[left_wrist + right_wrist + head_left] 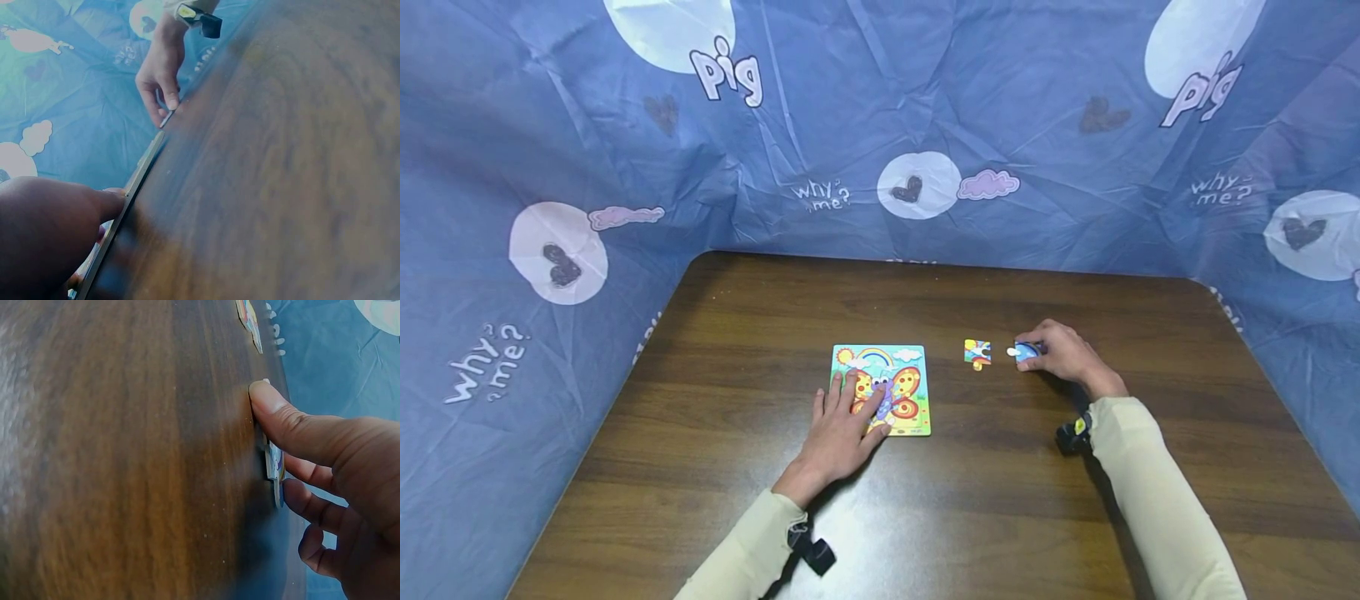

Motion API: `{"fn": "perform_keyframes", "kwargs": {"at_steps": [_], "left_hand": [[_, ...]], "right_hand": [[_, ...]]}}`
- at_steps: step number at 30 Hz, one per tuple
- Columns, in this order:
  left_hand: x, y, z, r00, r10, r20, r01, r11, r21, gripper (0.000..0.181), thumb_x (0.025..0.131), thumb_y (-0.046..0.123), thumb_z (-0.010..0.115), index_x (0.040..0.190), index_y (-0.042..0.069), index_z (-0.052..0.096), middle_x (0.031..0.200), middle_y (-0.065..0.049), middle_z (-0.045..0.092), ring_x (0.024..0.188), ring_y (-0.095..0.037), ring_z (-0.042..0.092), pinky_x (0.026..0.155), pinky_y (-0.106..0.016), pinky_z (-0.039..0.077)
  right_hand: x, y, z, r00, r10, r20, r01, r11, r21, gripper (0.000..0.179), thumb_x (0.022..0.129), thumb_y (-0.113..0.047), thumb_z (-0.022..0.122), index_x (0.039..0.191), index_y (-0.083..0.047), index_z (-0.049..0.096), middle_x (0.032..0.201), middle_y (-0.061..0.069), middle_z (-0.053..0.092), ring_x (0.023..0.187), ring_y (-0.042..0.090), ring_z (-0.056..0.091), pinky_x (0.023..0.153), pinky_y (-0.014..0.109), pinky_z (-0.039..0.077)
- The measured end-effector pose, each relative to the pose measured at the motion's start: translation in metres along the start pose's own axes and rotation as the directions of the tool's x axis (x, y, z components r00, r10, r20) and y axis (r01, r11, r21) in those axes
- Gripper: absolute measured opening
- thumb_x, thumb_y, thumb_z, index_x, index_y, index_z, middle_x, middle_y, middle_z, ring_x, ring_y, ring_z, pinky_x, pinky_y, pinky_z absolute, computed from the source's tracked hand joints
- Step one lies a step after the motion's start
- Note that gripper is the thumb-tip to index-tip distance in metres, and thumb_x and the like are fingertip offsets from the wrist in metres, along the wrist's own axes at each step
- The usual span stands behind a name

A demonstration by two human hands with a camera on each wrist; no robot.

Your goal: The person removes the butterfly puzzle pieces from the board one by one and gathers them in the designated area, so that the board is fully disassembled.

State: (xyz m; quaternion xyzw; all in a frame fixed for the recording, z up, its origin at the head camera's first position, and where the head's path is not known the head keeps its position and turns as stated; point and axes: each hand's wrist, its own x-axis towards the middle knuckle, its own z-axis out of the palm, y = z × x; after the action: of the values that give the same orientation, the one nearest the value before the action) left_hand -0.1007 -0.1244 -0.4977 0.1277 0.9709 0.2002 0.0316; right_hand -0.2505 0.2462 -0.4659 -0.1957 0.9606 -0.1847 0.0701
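My left hand [838,437] lies with fingers spread over the lower left of a square butterfly jigsaw board [917,421], which is flat on the table. In the left wrist view its thumb rests at the edge of the board [122,215]. Off to the right, my right hand [1067,354] pinches a blue puzzle piece [1026,351] between thumb and fingers. The right wrist view shows this puzzle piece [273,464] edge-on, low over the wood, partly hidden by the thumb. A second puzzle piece [977,351], colourful with a rainbow part, lies between the board and my right hand.
The brown wooden table [970,517] has rounded far corners. Blue printed cloth [850,125] hangs behind it and along both sides. Each wrist carries a small black camera, the left camera [812,552] near the table's front and the right camera [1072,435] beside the sleeve.
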Motion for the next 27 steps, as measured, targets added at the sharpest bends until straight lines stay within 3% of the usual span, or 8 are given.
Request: {"fn": "perform_keyframes", "kwargs": {"at_steps": [12, 27], "left_hand": [[-0.0010, -0.0002, -0.0001, 1.000, -0.006, 0.003, 0.006, 1.000, 0.010, 0.060, 0.101, 0.048, 0.049, 0.156, 0.025, 0.037, 0.166, -0.025, 0.019, 0.155, -0.048, 0.012, 0.120, -0.070, 0.014], [-0.0011, 0.0008, -0.0009, 1.000, -0.001, -0.001, 0.001, 1.000, 0.012, 0.060, 0.102, 0.049, 0.048, 0.156, 0.025, 0.037, 0.166, -0.025, 0.019, 0.155, -0.048, 0.011, 0.121, -0.069, 0.013]], "right_hand": [[0.0014, 0.0026, 0.0013, 0.999, -0.042, -0.014, 0.042, 0.999, -0.016, 0.051, 0.080, -0.025, 0.084, 0.125, -0.004, 0.069, 0.115, 0.022, 0.065, 0.105, 0.036, 0.062, 0.086, 0.053, 0.050], [0.0012, 0.0009, -0.0010, 0.999, -0.042, 0.014, 0.042, 0.999, -0.009, 0.053, 0.080, -0.026, 0.084, 0.125, -0.002, 0.069, 0.113, 0.022, 0.065, 0.103, 0.034, 0.061, 0.087, 0.051, 0.049]]}}
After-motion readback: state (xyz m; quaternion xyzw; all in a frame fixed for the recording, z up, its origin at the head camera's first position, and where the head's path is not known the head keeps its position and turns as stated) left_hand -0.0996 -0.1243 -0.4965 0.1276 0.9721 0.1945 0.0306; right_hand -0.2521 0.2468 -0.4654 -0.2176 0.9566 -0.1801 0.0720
